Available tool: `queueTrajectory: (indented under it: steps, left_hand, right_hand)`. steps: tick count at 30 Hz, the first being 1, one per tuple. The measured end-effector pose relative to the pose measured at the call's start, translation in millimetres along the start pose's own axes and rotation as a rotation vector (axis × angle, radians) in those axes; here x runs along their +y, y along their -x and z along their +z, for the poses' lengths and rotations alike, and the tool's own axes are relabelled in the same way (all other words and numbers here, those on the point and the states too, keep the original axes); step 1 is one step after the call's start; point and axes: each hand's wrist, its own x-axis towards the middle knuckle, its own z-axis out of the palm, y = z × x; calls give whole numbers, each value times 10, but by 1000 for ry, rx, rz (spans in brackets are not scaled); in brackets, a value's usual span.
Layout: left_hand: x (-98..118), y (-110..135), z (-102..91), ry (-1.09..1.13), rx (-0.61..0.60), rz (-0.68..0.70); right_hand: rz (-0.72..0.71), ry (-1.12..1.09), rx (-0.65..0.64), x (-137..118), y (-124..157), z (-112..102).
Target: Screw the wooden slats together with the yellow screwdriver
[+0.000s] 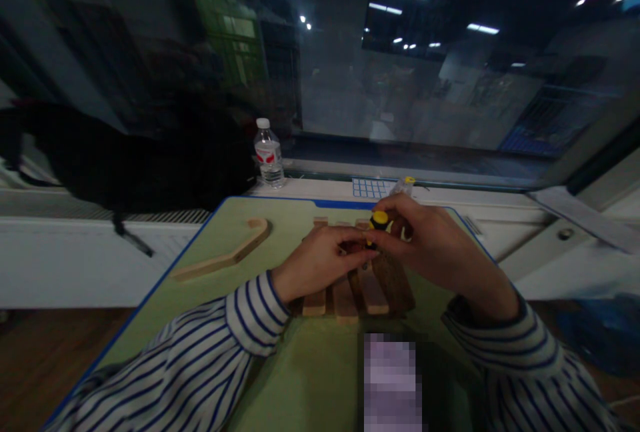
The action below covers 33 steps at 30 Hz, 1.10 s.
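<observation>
My right hand (425, 239) is closed, thumb and fingers around a short screwdriver (380, 220) with a yellow and black handle, held roughly upright. From the left, my left hand (325, 255) pinches at the screwdriver's lower end; its tip is hidden by the fingers. Under both hands lies a piece made of parallel light wooden slats (345, 302), with a darker brown wooden board (400, 285) below and to the right. The hands cover the middle of the slats.
A bent wooden strip (227, 260) lies on the left of the green, blue-edged table (285, 379). On the window sill stand a water bottle (270, 159) and a clear item with a yellow top (406, 184). A black bag (150, 165) sits at the left. A blurred patch (393, 385) is near the front.
</observation>
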Motion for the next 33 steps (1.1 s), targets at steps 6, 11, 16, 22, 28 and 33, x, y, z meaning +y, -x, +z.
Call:
queueTrajectory:
  steps: [6, 11, 16, 22, 28, 33]
  left_hand:
    - [3, 2, -12, -40, -52, 33]
    - [6, 10, -17, -83, -45, 67]
    - [17, 13, -14, -128, -9, 95]
    - [18, 6, -6, -55, 14, 72]
    - [6, 9, 1, -5, 13, 35]
    - [21, 10, -1, -5, 26, 32]
  right_hand:
    - [-126, -46, 51, 10, 36, -17]
    - [-184, -92, 34, 6, 37, -39]
    - [-156, -88, 47, -11, 21, -37]
    - [-137, -88, 54, -15, 13, -27]
    - [-142, -73, 50, -7, 5, -38]
    - [-154, -71, 68, -1, 8, -33]
